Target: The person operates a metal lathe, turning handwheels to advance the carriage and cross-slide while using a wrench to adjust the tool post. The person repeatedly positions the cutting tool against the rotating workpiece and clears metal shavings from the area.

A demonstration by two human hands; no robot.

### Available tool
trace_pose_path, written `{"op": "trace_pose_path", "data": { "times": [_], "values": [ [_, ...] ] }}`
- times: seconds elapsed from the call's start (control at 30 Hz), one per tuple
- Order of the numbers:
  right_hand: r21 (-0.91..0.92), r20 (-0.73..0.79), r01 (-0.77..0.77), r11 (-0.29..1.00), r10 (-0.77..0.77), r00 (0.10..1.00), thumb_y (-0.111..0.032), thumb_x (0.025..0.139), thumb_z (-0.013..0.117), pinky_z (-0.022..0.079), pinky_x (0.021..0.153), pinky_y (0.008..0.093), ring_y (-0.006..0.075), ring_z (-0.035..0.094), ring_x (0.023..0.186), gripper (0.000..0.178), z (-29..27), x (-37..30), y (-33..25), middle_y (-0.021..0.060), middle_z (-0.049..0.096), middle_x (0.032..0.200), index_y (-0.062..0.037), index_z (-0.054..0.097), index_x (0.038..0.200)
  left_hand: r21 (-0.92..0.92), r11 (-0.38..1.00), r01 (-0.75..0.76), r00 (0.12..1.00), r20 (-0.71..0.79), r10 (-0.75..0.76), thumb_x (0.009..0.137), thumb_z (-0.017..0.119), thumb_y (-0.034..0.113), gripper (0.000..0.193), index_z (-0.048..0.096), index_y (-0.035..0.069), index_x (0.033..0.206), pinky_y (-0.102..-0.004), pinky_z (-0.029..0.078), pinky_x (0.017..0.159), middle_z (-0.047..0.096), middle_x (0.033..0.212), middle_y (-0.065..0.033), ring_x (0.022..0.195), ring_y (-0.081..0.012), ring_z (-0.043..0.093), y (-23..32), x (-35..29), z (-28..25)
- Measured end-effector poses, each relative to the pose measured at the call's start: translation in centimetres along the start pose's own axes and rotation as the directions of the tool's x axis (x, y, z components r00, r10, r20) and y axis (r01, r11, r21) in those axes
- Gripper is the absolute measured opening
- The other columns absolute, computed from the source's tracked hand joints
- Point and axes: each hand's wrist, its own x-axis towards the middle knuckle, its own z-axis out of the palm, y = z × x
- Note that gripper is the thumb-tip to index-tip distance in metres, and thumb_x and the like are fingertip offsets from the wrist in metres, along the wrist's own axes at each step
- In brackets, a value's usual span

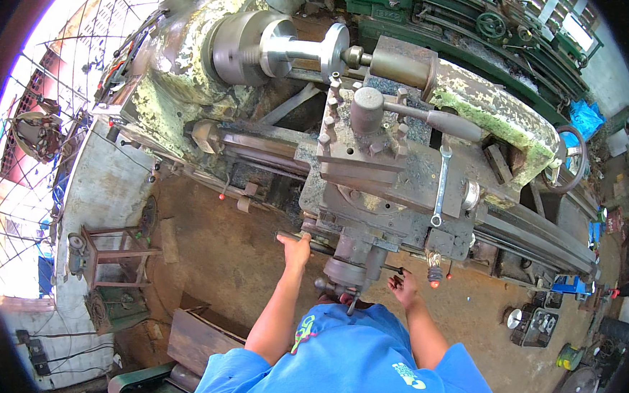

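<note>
A large metal lathe fills the middle. My left hand (296,251) is closed on a dark handle (322,247) at the left front of its carriage (362,214). At the right front, my right hand (405,290) has its fingers curled at the end of a thin lever (393,268). In the chuck (239,51) sits a shiny flanged shaft (305,48), its far end against the tailstock centre (354,56). The tool post (367,110) with its long handle stands below the shaft. A combination wrench (441,185) lies on the carriage.
A green lathe (455,26) stands behind. On the right are the tailstock handwheel (571,159) and a black crate (534,326). A small wooden stand (120,255) is at left, a brown board (202,342) lower left. Red-knobbed levers (434,275) stick out in front.
</note>
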Motion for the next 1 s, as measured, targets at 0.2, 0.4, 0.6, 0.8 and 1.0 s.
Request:
{"op": "trace_pose_path", "data": {
  "times": [0.2, 0.4, 0.6, 0.8, 1.0],
  "values": [
    [0.150, 0.041, 0.030, 0.988, -0.037, 0.998, -0.028, 0.095, 0.050, 0.050, 0.076, 0.0448, 0.0310, 0.062, 0.075, 0.028, 1.2, 1.4, 0.9, 0.0140, 0.063, 0.082, -0.0015, 0.059, 0.093, -0.155, 0.981, 0.115, 0.989, 0.107, -0.099, 0.085, 0.065, 0.015, 0.102, -0.014, 0.000, 0.148, -0.0295, 0.049, 0.042, 0.059, 0.093, -0.0163, 0.058, -0.0181, 0.058, 1.8, -1.5, -0.6],
    [0.405, 0.090, -0.089, 0.910, 0.057, 0.994, -0.029, 0.094, 0.053, 0.051, 0.072, 0.0440, 0.0303, 0.060, 0.073, 0.025, 1.8, 0.8, 0.3, 0.0140, 0.061, 0.081, -0.0045, 0.056, 0.092, -0.160, 0.978, 0.131, 0.988, 0.108, -0.114, 0.085, 0.064, 0.014, 0.097, -0.010, 0.000, 0.146, -0.0293, 0.047, 0.040, 0.058, 0.082, -0.0127, 0.052, -0.0174, 0.055, 2.8, -2.1, -0.9],
    [0.471, 0.013, -0.058, 0.880, 0.058, 0.998, -0.031, 0.091, 0.056, 0.051, 0.075, 0.0456, 0.0315, 0.059, 0.073, 0.026, 2.2, -0.4, -0.2, 0.0134, 0.060, 0.082, -0.0050, 0.054, 0.091, -0.158, 0.981, 0.116, 0.990, 0.094, -0.102, 0.085, 0.064, 0.014, 0.076, 0.009, 0.000, 0.136, -0.0295, 0.046, 0.039, 0.057, 0.079, -0.0125, 0.050, -0.0175, 0.055, 2.7, -2.0, -1.0],
    [0.472, 0.053, -0.077, 0.878, 0.059, 0.997, -0.030, 0.090, 0.056, 0.051, 0.075, 0.0454, 0.0312, 0.059, 0.075, 0.025, 2.2, -0.7, -0.3, 0.0127, 0.060, 0.081, -0.0047, 0.055, 0.091, -0.153, 0.986, 0.072, 0.995, 0.083, -0.059, 0.086, 0.062, 0.014, 0.051, 0.022, 0.005, 0.115, -0.0295, 0.044, 0.038, 0.055, 0.076, -0.0121, 0.049, -0.0176, 0.054, 2.5, -1.8, -1.0],
    [0.484, 0.056, -0.094, 0.870, 0.077, 0.995, -0.029, 0.090, 0.055, 0.050, 0.075, 0.0451, 0.0304, 0.059, 0.076, 0.024, 2.2, -0.8, -0.4, 0.0123, 0.061, 0.082, -0.0052, 0.056, 0.092, -0.111, 0.989, 0.099, 0.993, 0.079, -0.091, 0.088, 0.061, 0.015, 0.088, -0.004, -0.005, 0.143, -0.0304, 0.044, 0.038, 0.057, 0.076, -0.0133, 0.048, -0.0179, 0.054, 2.5, -1.6, -1.0]
  ]
}}
